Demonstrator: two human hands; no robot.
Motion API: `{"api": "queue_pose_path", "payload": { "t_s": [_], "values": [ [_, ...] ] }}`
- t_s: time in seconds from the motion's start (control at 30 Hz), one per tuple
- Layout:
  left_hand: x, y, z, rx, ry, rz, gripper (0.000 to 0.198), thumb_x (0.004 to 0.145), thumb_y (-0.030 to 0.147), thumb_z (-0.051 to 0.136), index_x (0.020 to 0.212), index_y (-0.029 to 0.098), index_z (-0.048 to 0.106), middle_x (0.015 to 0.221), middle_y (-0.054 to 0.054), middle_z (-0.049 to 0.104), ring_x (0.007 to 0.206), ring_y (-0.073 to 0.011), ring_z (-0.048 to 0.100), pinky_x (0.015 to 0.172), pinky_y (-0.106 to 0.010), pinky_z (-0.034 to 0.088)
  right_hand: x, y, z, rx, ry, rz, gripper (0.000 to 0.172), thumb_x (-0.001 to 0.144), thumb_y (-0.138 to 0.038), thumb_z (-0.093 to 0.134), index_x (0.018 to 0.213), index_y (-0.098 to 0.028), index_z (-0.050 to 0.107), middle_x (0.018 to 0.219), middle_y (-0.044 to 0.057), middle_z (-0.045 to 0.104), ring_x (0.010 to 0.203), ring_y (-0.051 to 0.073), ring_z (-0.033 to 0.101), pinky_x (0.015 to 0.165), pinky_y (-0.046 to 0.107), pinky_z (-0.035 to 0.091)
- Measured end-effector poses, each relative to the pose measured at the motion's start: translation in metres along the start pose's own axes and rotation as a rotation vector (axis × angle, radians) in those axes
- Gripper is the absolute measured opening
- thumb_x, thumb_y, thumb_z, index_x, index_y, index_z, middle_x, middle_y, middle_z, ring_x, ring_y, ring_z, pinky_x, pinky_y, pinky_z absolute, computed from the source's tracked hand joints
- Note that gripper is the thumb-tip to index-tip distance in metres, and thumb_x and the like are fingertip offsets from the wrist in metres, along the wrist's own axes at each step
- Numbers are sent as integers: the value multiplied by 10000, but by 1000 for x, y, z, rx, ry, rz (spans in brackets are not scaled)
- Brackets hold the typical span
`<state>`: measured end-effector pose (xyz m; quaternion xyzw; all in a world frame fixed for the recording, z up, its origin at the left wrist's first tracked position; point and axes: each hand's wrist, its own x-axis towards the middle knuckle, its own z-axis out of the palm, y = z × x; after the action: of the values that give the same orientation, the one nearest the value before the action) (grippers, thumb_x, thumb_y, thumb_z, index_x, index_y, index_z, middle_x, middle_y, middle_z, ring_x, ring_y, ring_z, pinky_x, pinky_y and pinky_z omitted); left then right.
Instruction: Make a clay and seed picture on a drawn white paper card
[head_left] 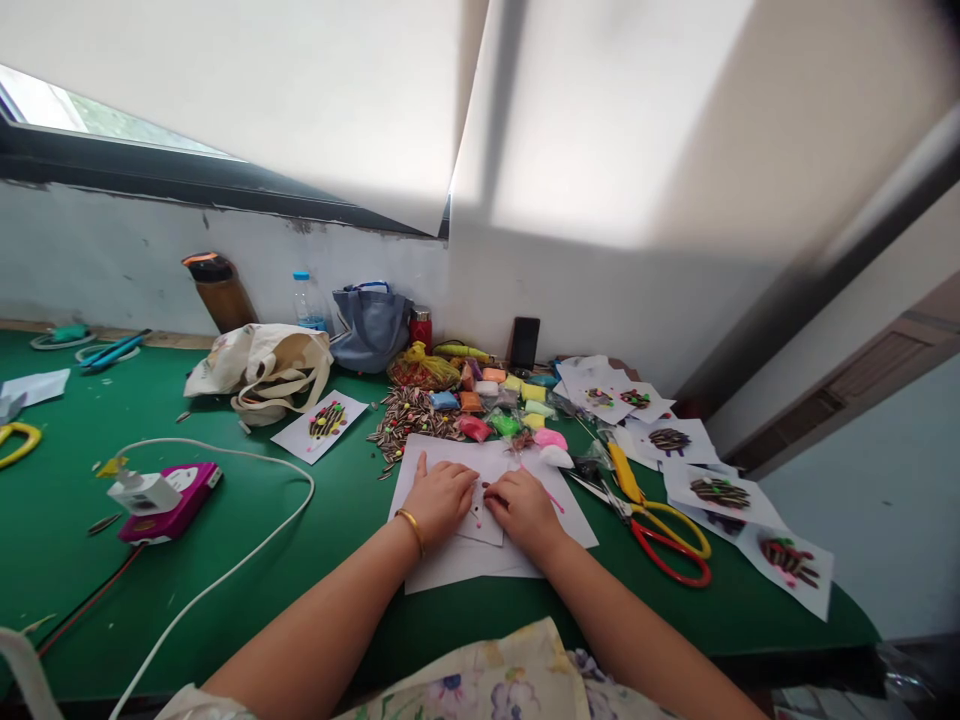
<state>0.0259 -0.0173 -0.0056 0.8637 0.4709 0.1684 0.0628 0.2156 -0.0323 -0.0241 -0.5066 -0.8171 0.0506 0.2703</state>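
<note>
Fingers (495,490) on white paper (442,570), green tabletop (345,490) just beside

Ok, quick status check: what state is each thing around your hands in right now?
Left hand, flat on the small paper sheet
Right hand, curled on the sheet's edge
Scissors, lying on the green table
Water bottle, upright, capped
Canvas tote bag, slumped over
Sunflower seeds, loose heap
Phone, propped upright

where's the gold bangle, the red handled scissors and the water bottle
gold bangle (410,531), head view, on the front of the band
red handled scissors (660,566), head view, on the red handle loop
water bottle (309,306), head view, on the clear plastic body
</note>
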Motion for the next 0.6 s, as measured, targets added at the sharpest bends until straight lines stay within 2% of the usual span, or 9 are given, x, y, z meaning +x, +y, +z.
{"api": "queue_pose_path", "payload": {
  "t_s": [0.17, 0.4, 0.6],
  "values": [
    [0, 0, 0, -21, 4, 2, 273, 943, 278, 412, 1142, 284, 598, 1166, -29, 659, 1123, -222, 539, 1119, -640, 17, -4, -1, -2, -10, 17, -33, 134, 853, -200, 597, 899, -226, 721, 858, 33, 668, 851, 185, 550, 801, 318, 386],
    [0, 0, 0, -15, 4, -2, 271, 946, 282, 409, 1139, 286, 600, 1173, -27, 659, 1126, -218, 541, 1122, -637, 18, -8, 0, -3, -24, 24, -63, 266, 834, -140, 555, 1022, -237, 718, 876, 47, 667, 839, 187, 551, 794, 320, 409],
    [0, 0, 0, -11, -1, -9, 285, 947, 285, 404, 1149, 286, 605, 1185, -31, 658, 1133, -220, 543, 1127, -629, 34, -12, -1, -6, -28, 29, -64, 303, 814, -126, 554, 1032, -254, 720, 890, 48, 658, 851, 195, 540, 798, 332, 401]
  ]
}}
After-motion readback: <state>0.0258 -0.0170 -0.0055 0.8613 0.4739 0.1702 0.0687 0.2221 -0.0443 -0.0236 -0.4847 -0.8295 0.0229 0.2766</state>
